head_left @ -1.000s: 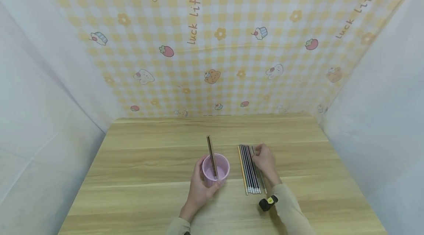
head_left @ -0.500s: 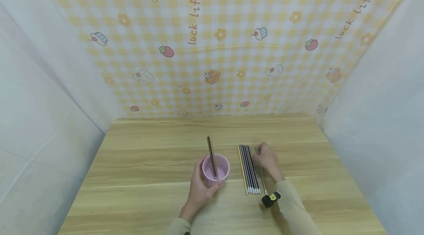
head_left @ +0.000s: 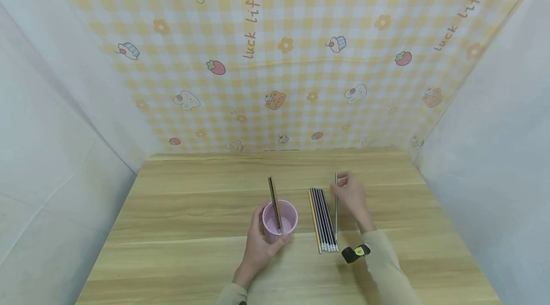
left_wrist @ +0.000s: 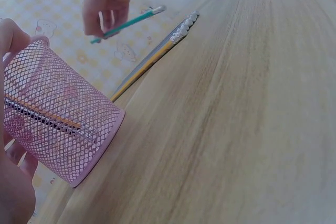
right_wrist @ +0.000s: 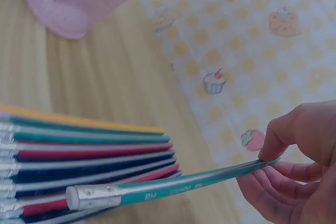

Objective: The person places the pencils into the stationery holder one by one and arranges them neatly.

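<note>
A pink mesh pencil cup [left_wrist: 63, 114] stands on the wooden table, and my left hand [head_left: 259, 247] grips its side. Two or so pencils [head_left: 275, 205] lean inside the cup, tips up past the rim. My right hand [head_left: 351, 196] pinches a green pencil [right_wrist: 178, 186] near its unsharpened-looking far end, its white eraser pointing back toward me. That pencil is off the table, just right of a row of several pencils [head_left: 323, 221] lying side by side, a yellow one leftmost, then green, red and dark ones, with metal ferrules toward me.
The wooden table [head_left: 193, 209] runs back to a yellow checked cloth [head_left: 275, 71] with cartoon prints. White sheets hang at the left [head_left: 56, 152] and right. A black strap device [head_left: 355, 253] sits on the right wrist.
My right hand has drawn the green pencil away from the row's right side and raised it off the table. My left hand and the cup have stayed put.
</note>
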Demonstrator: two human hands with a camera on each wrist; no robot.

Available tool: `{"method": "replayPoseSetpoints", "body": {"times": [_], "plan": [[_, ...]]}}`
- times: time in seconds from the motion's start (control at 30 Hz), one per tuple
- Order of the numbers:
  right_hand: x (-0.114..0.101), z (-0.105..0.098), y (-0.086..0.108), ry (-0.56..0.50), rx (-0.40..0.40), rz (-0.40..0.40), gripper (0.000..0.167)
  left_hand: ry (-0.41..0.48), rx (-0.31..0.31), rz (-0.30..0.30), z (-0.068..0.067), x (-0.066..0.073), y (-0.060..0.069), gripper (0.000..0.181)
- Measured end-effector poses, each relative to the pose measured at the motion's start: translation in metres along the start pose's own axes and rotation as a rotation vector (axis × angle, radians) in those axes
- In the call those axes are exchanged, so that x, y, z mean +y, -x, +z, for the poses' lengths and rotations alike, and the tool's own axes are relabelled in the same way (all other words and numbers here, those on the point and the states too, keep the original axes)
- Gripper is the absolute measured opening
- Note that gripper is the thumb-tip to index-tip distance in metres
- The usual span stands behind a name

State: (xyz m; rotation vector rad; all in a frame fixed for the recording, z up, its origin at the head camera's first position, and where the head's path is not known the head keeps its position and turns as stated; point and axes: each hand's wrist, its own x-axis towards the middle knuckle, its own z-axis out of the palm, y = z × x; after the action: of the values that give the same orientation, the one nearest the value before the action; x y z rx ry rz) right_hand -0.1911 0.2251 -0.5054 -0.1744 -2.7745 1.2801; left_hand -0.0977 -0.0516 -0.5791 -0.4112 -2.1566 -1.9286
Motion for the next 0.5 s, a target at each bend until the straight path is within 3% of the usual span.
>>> {"method": "replayPoseSetpoints", "body": {"times": [0.27,0.5], "plan": [[-0.033,-0.009,0.005,-0.130,0.101,-0.033,0.043,0.000,0.008,-0.016,0.000,0.001,0.001,0.090],[-0.062,-0.015,0.014,-0.267,0.186,-0.111,0.038,0.009,0.003,-0.012,0.000,0.001,0.001,0.090]]}}
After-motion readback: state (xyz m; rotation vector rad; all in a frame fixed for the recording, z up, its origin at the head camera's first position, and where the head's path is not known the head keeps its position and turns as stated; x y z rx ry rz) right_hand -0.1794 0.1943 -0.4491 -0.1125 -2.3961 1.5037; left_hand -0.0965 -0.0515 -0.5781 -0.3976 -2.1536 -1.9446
